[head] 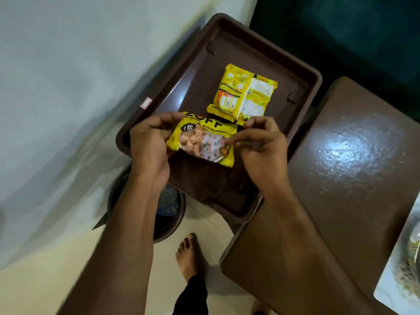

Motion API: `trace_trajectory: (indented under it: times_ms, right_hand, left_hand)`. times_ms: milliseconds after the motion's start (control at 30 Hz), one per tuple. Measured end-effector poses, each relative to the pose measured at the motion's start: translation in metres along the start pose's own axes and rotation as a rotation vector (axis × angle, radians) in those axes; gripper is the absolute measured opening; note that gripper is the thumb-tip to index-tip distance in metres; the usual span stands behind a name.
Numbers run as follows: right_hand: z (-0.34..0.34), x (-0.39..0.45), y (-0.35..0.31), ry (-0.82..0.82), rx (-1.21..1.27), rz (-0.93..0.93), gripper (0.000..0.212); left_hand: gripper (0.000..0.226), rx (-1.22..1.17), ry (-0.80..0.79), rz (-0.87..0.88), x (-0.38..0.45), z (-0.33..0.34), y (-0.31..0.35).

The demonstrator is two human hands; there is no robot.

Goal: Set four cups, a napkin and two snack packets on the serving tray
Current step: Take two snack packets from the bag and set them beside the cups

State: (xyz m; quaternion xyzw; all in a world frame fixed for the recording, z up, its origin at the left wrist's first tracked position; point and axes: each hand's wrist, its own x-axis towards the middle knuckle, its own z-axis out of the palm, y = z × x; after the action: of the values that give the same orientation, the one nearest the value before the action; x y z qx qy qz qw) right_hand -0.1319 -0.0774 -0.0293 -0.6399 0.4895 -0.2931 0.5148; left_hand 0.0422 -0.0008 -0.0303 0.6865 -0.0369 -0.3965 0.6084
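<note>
A dark brown serving tray (302, 87) lies tilted across the middle of the view. One yellow snack packet (243, 94) rests flat inside it, back side up. A second yellow snack packet (204, 142) with a clear window is held just above the tray's near half. My left hand (147, 144) grips its left edge and my right hand (261, 142) pinches its right edge. No cups or napkin are visible.
A brown table top (341, 178) lies to the right, with a plate-like object (404, 258) at its right edge. A white wall is on the left. Below the tray stand a dark round bin (168, 214) and my bare foot (188, 255) on a pale floor.
</note>
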Motion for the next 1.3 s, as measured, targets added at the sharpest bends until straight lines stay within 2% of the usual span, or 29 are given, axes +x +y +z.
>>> trace_trajectory:
  times_ms: [100,167,200,267,333,433,567,667,733,833,933,1033,1133,1200,1300]
  right_hand:
    - [0.003,-0.003,0.005,-0.011,-0.12,0.136,0.046]
    - [0.005,-0.001,0.007,-0.002,-0.198,0.219,0.032]
    - [0.006,-0.001,0.006,-0.01,-0.26,0.247,0.027]
    - [0.012,-0.001,0.003,-0.043,-0.411,0.264,0.037]
    - [0.018,-0.001,-0.001,-0.049,-0.44,0.272,0.049]
    - [0.023,0.0,-0.005,-0.007,-0.317,0.345,0.056]
    - [0.027,0.002,-0.004,0.198,-0.001,0.49,0.044]
    - [0.029,0.003,-0.001,0.303,0.146,0.582,0.034]
    - [0.029,0.0,-0.001,0.32,0.134,0.561,0.029]
    - [0.031,-0.003,-0.001,0.404,0.017,0.443,0.023]
    - [0.031,-0.005,0.001,0.451,-0.093,0.323,0.018]
    - [0.027,-0.003,0.003,0.448,-0.132,0.209,0.015]
    - [0.023,0.0,0.007,0.381,-0.109,0.157,0.014]
    - [0.021,0.0,0.009,0.34,-0.113,0.112,0.012]
    - [0.018,0.001,0.008,0.306,-0.217,0.081,0.017]
  left_hand:
    - [0.033,0.019,-0.04,-0.13,-0.001,-0.005,0.001]
    - [0.02,0.127,-0.095,-0.155,-0.003,-0.002,-0.003]
    - [0.027,0.222,-0.134,-0.14,-0.004,0.001,-0.006]
    - [0.063,0.356,-0.189,-0.108,-0.007,0.006,-0.013]
    - [0.074,0.375,-0.189,-0.115,-0.01,0.009,-0.016]
    - [0.054,0.327,-0.18,-0.129,-0.009,0.007,-0.017]
    - [0.053,0.265,-0.162,-0.093,-0.009,0.004,-0.022]
    - [0.042,0.315,-0.137,0.01,-0.016,0.009,-0.027]
    - [0.027,0.398,-0.091,0.11,-0.021,0.014,-0.03]
    - [0.029,0.534,0.0,0.264,-0.029,0.022,-0.033]
    - [0.028,0.574,0.089,0.325,-0.032,0.023,-0.033]
    - [0.041,0.621,0.09,0.279,-0.029,0.022,-0.031]
    - [0.056,0.388,-0.02,0.096,-0.022,0.025,-0.021]
    - [0.052,0.256,-0.072,0.049,-0.016,0.031,-0.015]
    - [0.034,0.336,-0.06,0.12,-0.014,0.04,-0.014]
